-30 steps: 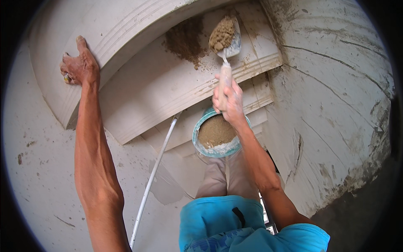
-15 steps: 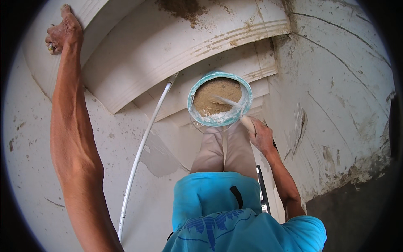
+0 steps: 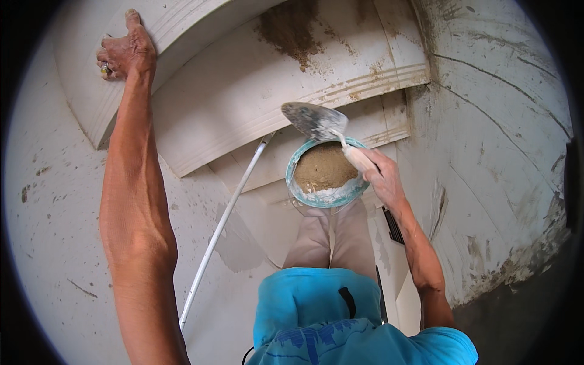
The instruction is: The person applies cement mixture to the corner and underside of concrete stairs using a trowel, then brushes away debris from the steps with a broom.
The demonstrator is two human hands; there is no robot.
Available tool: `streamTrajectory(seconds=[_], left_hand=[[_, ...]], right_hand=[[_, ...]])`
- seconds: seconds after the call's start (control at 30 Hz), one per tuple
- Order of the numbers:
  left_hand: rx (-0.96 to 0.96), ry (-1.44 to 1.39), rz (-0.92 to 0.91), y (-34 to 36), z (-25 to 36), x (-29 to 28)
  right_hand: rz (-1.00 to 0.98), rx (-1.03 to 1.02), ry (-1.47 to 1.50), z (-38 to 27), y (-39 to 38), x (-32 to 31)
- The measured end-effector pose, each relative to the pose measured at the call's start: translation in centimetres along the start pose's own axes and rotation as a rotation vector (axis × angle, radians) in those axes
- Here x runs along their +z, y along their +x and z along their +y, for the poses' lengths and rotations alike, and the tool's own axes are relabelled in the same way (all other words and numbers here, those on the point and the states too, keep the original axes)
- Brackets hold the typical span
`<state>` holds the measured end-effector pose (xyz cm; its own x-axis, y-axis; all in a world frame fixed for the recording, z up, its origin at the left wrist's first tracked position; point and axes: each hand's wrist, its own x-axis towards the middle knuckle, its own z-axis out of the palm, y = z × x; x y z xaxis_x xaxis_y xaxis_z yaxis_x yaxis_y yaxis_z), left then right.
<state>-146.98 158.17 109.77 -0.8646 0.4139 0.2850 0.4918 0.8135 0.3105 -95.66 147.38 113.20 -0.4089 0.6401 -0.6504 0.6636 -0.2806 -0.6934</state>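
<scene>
My left hand is at the upper left on a pale curved stair step, its thumb stretched out and its other fingers bent against the step. A ring shows on one finger. My right hand is closed around the light handle of a trowel. The smeared grey blade points left, over the far rim of a round turquoise bucket. Brown sandy material fills much of the bucket, with white powder or paste along its near inner side. The blade carries no visible heap.
Pale steps with ridged edges curve across the top, with brown dirt on one. A white pole leans at left of the bucket. A scuffed, stained wall stands at right. My legs are just below the bucket.
The trowel has come up out of the bucket, its blade now above the far rim. My right hand has risen with it. The whole view has shifted; my left hand stays on the step.
</scene>
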Motion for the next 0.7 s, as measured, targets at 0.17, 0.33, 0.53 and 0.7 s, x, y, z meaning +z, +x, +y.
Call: streamTrajectory(seconds=[0.17,0.33,0.53,0.7], left_hand=[[0.023,0.002,-0.020,0.2,-0.1,0.4],[0.005,-0.039,-0.037,-0.2,-0.2,0.2],[0.019,-0.014,0.008,0.7,-1.1,1.0],[-0.001,-0.022,-0.031,0.6,-0.4,1.0]], right_hand=[[-0.126,-0.220,-0.417,-2.7,8.0,-0.9],[-0.193,-0.241,-0.644,-5.1,13.3,-2.2],[-0.210,-0.298,-0.819,-7.6,16.9,-4.9],[-0.150,-0.354,-0.829,-8.7,20.2,-7.4]])
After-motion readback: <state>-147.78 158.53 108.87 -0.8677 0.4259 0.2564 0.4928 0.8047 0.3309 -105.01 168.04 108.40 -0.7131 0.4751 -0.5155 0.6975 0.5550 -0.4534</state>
